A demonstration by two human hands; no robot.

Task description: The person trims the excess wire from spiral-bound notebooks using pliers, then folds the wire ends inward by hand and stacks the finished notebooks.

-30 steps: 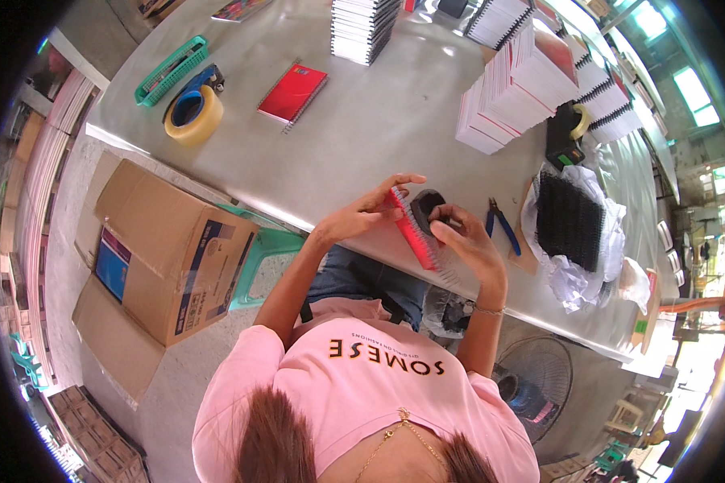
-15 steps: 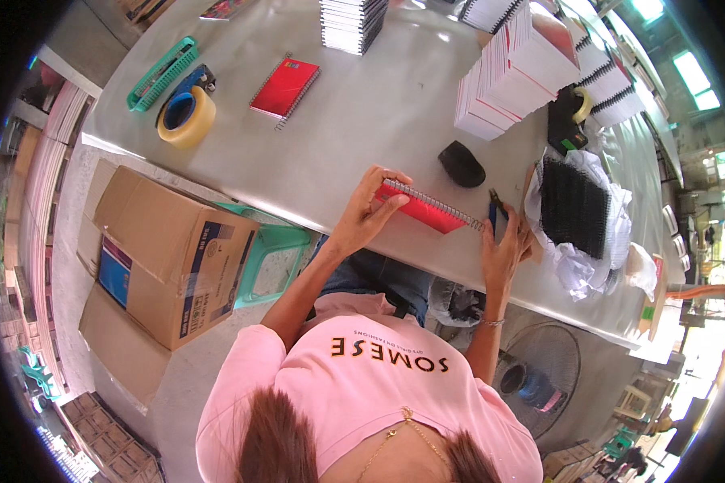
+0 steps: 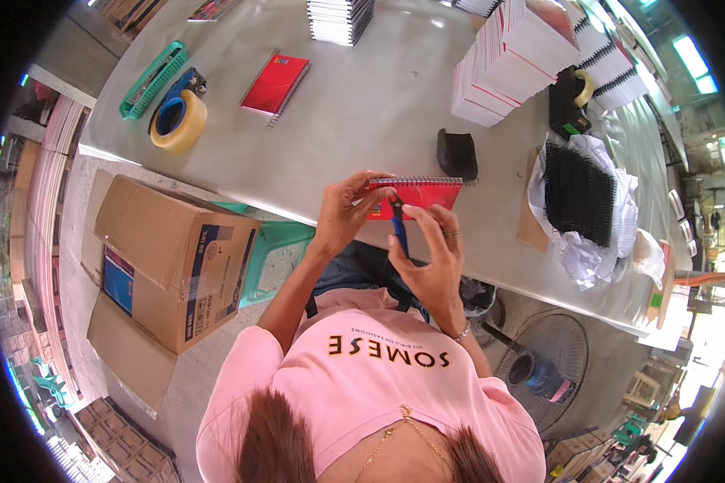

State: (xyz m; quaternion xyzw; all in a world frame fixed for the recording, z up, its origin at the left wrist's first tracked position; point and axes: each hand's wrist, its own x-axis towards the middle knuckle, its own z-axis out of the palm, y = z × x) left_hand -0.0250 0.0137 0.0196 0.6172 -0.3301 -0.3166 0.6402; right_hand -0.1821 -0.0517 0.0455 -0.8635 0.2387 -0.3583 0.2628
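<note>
A small red spiral notebook (image 3: 435, 195) is held near the table's front edge by my left hand (image 3: 342, 213), its fingers closed on the left end. The wire spiral runs along the notebook's far edge. My right hand (image 3: 437, 262) is closed on blue-handled pliers (image 3: 400, 232), whose dark jaws point at the notebook's left end, close to my left fingertips. Whether the jaws touch the wire cannot be made out. Just beyond the notebook stands a black curved object (image 3: 457, 153) of a kind I cannot tell.
Another red notebook (image 3: 275, 84) lies farther left, near a tape roll (image 3: 179, 122) and a green basket (image 3: 155, 80). Stacked notebooks (image 3: 499, 72) stand at the far right. Black wire spirals (image 3: 578, 193) lie on crumpled paper. An open carton (image 3: 165, 258) sits left of me.
My right hand has moved left with the pliers, from the notebook's right end to its left end. The notebook has shifted slightly left and levelled out, showing more of its cover.
</note>
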